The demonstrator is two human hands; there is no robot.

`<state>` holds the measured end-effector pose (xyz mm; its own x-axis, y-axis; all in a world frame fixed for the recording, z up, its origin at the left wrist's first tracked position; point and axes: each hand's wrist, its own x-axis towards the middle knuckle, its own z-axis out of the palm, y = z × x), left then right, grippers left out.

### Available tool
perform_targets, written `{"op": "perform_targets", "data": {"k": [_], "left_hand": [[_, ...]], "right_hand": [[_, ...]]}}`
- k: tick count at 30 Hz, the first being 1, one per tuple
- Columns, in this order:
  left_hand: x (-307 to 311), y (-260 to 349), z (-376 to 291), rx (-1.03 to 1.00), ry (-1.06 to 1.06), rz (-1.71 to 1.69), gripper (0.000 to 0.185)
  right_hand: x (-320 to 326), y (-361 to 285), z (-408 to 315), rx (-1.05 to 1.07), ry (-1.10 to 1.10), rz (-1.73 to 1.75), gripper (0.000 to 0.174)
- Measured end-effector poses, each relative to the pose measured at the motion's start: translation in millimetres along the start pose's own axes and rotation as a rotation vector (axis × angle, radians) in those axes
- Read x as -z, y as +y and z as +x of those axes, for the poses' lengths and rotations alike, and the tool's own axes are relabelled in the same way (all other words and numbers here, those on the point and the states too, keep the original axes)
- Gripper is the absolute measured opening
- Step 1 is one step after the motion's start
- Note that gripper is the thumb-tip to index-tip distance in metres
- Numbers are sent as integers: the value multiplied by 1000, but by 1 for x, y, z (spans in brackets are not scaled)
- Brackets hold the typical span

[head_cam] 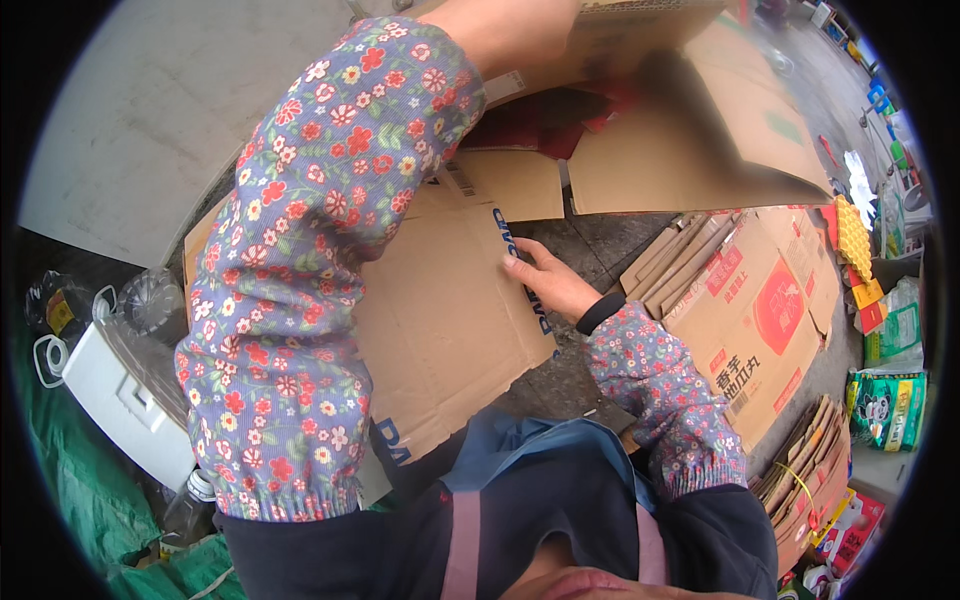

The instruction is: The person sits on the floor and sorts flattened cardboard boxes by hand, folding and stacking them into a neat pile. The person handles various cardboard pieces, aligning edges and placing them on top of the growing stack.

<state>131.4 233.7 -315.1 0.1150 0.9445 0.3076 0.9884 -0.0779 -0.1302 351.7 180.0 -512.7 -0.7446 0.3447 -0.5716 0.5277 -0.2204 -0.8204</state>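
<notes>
My right hand [551,281] is at the right edge of a flattened brown cardboard box [442,300] with blue lettering, its thumb on the face and its fingers curled at the edge. My left hand [525,30] reaches to the top of the view, beside a larger open cardboard box [645,165]; its fingers are out of sight, so its hold cannot be told. Dark red material [525,124] lies in the shadow under that box's raised panel. Both forearms wear flowered sleeves.
Stacked flattened cartons [765,315] lie at the right, with a tied cardboard bundle [806,480] below. At the left are a white plastic container [127,405], clear plastic bottles [150,300] and green sheeting [82,480]. A pale grey panel [142,127] fills the upper left.
</notes>
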Motion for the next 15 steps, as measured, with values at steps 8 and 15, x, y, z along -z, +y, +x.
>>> {"op": "perform_targets", "data": {"k": [8, 15], "left_hand": [[2, 3, -11, 35, 4, -27, 20], [17, 6, -20, 53, -71, 145, 21]], "right_hand": [[-2, -1, -9, 210, 36, -56, 59], [83, -94, 12, 81, 27, -713, 51]]}}
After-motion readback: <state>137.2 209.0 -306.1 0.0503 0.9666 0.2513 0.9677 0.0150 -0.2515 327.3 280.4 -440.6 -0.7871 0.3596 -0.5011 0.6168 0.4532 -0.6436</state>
